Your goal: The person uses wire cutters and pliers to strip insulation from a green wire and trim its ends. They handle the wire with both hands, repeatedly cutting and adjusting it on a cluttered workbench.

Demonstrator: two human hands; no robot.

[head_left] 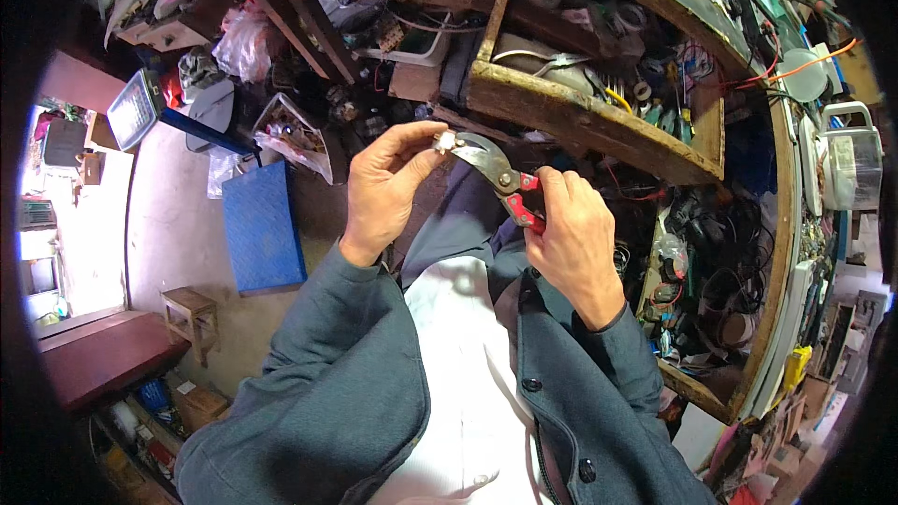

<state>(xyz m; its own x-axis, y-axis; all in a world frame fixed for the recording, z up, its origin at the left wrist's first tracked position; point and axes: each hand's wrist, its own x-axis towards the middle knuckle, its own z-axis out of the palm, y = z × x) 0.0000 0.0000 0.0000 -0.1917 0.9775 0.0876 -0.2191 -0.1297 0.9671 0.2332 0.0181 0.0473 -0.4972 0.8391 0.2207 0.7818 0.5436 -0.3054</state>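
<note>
My left hand (388, 182) pinches a small whitish piece (445, 141) between thumb and fingertips; its exact kind is too small to tell. In my right hand (577, 238) are pruning shears (486, 161) with red handles and curved metal jaws, the fingers wrapped round the grips. The jaws point up and to the left. Their tips meet the small piece at my left fingertips; whether they bite on it I cannot tell. Both hands are raised in front of my body, over my dark trousers.
Ahead to the right an open wooden drawer (599, 117) holds tools and tape rolls. Another wooden compartment (716, 271) at my right is full of tangled black cables. To the left stand a blue platform scale (262, 229) and a small wooden stool (192, 313).
</note>
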